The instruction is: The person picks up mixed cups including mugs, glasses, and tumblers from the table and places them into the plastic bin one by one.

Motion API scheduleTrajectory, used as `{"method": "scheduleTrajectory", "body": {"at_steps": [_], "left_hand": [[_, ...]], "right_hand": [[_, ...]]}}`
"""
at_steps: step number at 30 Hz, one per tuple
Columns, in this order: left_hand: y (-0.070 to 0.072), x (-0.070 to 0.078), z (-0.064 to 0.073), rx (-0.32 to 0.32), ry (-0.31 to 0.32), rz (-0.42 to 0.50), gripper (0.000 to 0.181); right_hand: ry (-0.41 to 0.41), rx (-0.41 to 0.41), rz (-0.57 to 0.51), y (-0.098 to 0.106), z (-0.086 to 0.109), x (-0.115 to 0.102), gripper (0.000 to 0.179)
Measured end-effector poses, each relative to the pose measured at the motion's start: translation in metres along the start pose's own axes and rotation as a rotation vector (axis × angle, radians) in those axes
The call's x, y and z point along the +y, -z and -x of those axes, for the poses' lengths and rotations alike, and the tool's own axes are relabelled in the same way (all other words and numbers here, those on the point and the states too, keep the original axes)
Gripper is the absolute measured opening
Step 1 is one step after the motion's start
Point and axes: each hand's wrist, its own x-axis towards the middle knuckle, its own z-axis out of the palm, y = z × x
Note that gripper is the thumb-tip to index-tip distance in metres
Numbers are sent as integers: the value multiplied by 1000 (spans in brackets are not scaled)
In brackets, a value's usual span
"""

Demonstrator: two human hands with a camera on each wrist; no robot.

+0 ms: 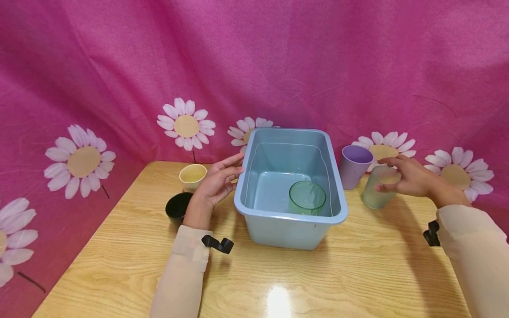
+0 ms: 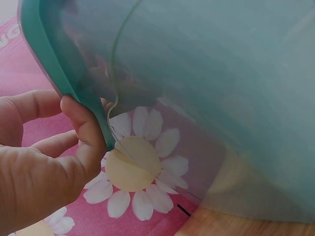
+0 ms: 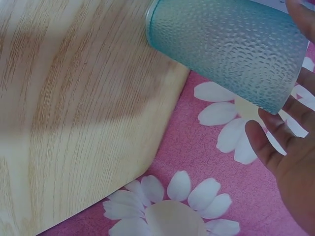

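Observation:
A light blue plastic basin (image 1: 290, 229) stands mid-table. My left hand (image 1: 218, 179) holds its left rim, thumb and fingers at the edge in the left wrist view. A green clear cup (image 1: 307, 198) sits inside, toward the near right corner. On the right, my right hand (image 1: 409, 179) grips a frosted clear cup (image 1: 374, 196) near its top, thumb on one side and fingers on the other. In the right wrist view that textured cup (image 3: 226, 44) shows a bluish tint. A purple cup (image 1: 354, 170) stands between it and the basin.
Left of the basin are a pale yellow cup (image 1: 192, 176) and a black cup (image 1: 177, 207), the latter partly behind my left forearm. A pink cloth (image 1: 298, 66) with white daisies hangs along the back and left of the wooden table (image 1: 358, 265).

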Motion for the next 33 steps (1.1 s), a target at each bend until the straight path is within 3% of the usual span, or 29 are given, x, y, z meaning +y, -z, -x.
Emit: {"method": "scheduleTrajectory", "body": {"at_steps": [9,22,33], "left_hand": [[2,1,0,-1,-1,7,56],[1,-1,-2,-7,-2,-11,58],[1,-2,-3,7,-3,-3,56]], "right_hand": [[69,34,19,-1,-3,-1,69],[44,19,80,0,2,2,69],[83,61,116,6,7,2,68]]}}
